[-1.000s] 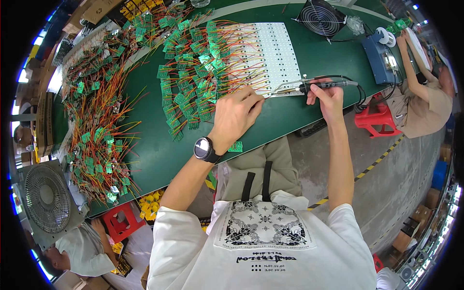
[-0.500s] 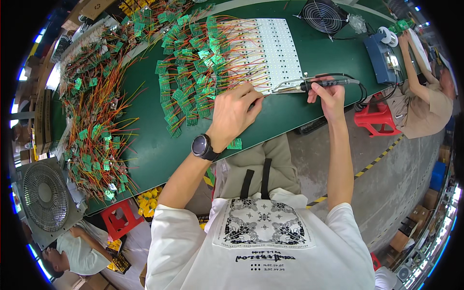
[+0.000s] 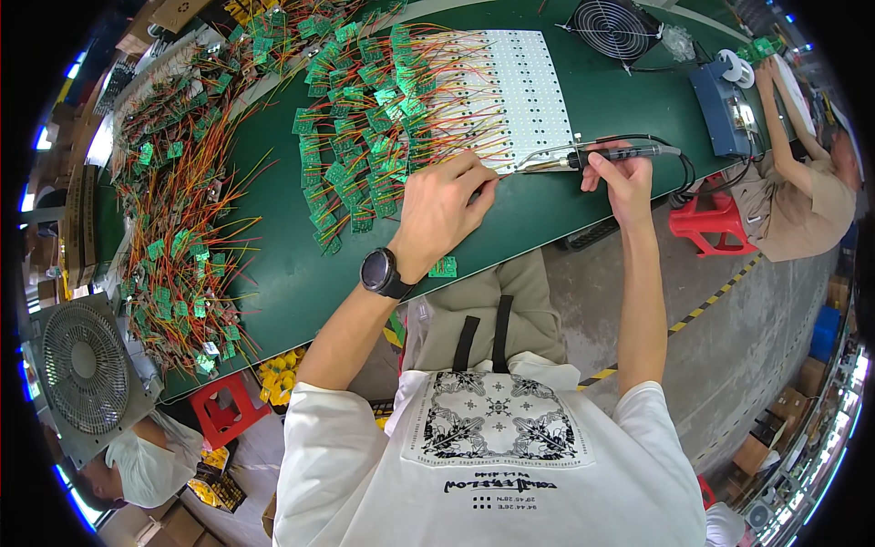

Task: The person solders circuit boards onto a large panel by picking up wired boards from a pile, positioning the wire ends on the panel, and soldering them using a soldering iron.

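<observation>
My right hand (image 3: 622,182) is closed around the dark handle of a soldering iron (image 3: 597,158). Its tip points left, at the near edge of a white panel (image 3: 533,91) dotted with rows of small pads. Bent over the panel's near left corner, my left hand (image 3: 442,208) has thumb and forefinger pinched close to the tip. Whatever they hold is too small to make out. Red and yellow wires (image 3: 460,100) run from the panel to rows of small green circuit boards (image 3: 365,137) at its left. A single green board (image 3: 443,267) lies by the table's near edge.
A tangled heap of wired boards (image 3: 182,246) covers the table's left side. Toward the far right are a black round fan (image 3: 612,32), a blue soldering station (image 3: 723,109) and a solder reel (image 3: 734,69). Another person (image 3: 793,196) works at right, near a red stool (image 3: 711,226).
Both hands and the soldering iron stay almost in place at the panel's near edge. At the lower left, a person beside the large fan has shifted.
</observation>
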The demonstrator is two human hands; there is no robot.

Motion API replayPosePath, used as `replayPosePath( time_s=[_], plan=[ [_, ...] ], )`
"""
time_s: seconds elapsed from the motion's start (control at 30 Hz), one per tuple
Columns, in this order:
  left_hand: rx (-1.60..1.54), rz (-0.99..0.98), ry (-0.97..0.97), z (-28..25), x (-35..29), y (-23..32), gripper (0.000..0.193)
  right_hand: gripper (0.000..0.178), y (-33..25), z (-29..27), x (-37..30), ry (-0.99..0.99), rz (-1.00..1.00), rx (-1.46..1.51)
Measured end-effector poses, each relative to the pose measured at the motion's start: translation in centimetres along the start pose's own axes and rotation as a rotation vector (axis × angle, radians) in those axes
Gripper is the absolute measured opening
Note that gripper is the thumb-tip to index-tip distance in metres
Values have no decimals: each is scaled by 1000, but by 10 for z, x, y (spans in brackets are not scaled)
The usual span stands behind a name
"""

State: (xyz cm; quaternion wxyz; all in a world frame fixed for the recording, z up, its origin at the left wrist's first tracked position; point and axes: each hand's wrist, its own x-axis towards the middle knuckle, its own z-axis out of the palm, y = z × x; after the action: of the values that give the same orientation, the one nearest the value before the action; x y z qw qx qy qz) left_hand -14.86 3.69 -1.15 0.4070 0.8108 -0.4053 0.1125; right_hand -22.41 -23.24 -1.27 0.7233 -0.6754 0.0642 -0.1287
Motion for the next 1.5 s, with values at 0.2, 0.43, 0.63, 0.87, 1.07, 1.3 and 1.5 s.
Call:
replayPosePath(
  time_s=[0.2,0.43,0.63,0.87,1.07,1.3,1.5],
  plan=[
    [2,-2,0,0,-1,0,6,23,3,-1,-1,46,-51,108],
    [34,-3,5,1,0,0,5,22,4,0,1,80,-57,107],
    [21,4,-15,-1,0,2,4,22,9,1,2,178,-91,144],
    [41,-15,-32,-1,0,4,5,21,2,-1,-1,19,-17,77],
    [45,-14,-33,-1,2,7,5,20,-1,1,-2,0,-12,61],
    [54,-10,-34,-1,1,6,5,20,0,1,-3,-6,-10,49],
    [49,-7,-23,-1,0,4,6,20,3,-1,-1,52,-27,115]
  ],
)
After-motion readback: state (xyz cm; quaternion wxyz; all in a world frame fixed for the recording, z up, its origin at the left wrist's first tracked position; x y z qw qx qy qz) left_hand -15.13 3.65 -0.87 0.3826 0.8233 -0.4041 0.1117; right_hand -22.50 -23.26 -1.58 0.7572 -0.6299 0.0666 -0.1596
